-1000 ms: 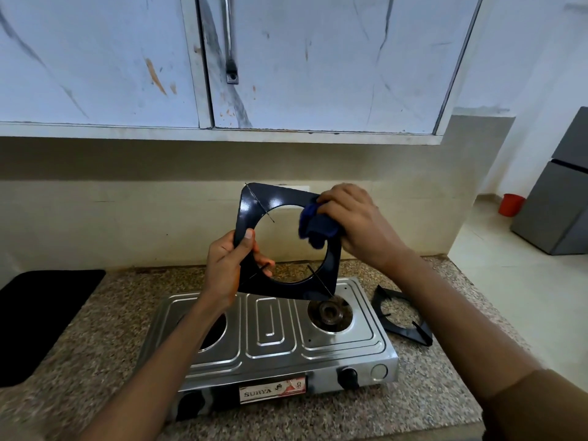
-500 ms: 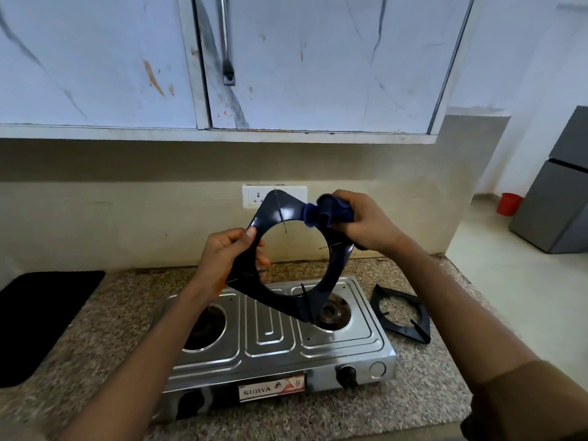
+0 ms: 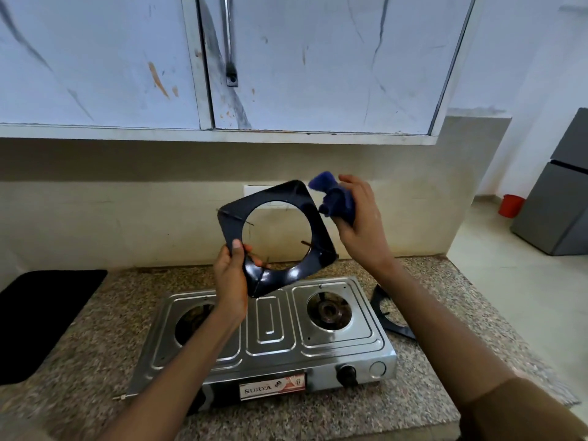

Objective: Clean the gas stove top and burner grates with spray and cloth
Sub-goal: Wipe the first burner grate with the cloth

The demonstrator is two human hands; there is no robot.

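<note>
Black grate [image 3: 280,237] pinched at its corner by left hand [image 3: 230,275], right hand [image 3: 359,218] clutching blue cloth [image 3: 334,198] beside its edge

Burner grate [image 3: 276,237]: dark, glossy, square with round opening, held tilted in the air above the stove, gripped at its lower left corner. Blue cloth [image 3: 335,198]: bunched, just beside the grate's upper right corner. Steel two-burner stove [image 3: 270,332]: both burners uncovered. Second grate [image 3: 389,316]: flat, right of stove.
</note>
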